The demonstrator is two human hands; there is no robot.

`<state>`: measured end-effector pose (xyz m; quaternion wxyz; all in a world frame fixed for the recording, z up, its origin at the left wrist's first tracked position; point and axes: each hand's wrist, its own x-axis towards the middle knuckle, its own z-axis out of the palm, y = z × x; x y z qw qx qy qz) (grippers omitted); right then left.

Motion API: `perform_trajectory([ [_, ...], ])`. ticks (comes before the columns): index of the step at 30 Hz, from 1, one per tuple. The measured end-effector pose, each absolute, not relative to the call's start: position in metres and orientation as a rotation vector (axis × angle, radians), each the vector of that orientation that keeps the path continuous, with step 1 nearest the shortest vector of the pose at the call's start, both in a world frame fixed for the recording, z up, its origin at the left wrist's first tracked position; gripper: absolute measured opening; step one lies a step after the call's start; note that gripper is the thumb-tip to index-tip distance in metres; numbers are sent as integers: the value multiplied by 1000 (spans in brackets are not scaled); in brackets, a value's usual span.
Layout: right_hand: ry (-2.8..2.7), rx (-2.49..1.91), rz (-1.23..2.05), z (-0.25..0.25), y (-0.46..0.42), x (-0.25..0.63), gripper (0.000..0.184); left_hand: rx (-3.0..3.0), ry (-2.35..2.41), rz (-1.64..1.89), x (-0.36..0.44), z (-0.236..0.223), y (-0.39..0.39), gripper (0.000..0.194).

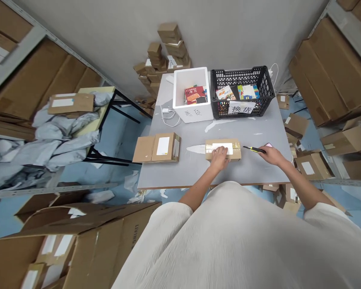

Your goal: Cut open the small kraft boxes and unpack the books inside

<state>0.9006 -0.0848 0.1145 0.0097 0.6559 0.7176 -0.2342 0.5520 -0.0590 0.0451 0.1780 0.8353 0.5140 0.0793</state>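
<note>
The taped cardboard parcel (223, 150) is pressed onto the grey table (258, 174) by the left hand (219, 157), laid palm-down and not closed around it, while a yellow-and-black utility knife (254, 149) is gripped firmly in the right hand (269, 155), just beside the parcel's right end. A flat carton (156, 147) is placed further left, and a white foam box (188, 114) and a black plastic crate (240, 72), both holding books (195, 95), are set at the table's far edge

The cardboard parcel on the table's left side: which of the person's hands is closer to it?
Left. The left hand rests on a taped box to the right of the parcel; the right hand, holding a utility knife, is farther right, beyond that box.
</note>
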Motion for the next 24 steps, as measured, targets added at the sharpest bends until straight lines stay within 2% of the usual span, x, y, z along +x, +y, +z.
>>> perform_trajectory([
  [3,2275,2081,-838,100,-89,901,35,2417,1379,-39,569,57,-41,65],
  [6,2275,2126,-948,89,-91,903,35,2420,1391,-197,578,66,-28,61],
  [9,2264,2175,-1026,81,-90,906,37,2439,1393,-237,581,67,-25,58],
  [15,2359,2064,-1105,79,-72,905,40,2470,1443,-184,583,57,-35,66],
  [24,2399,1656,-775,88,-17,892,38,2460,1488,-102,582,52,-43,65],
])
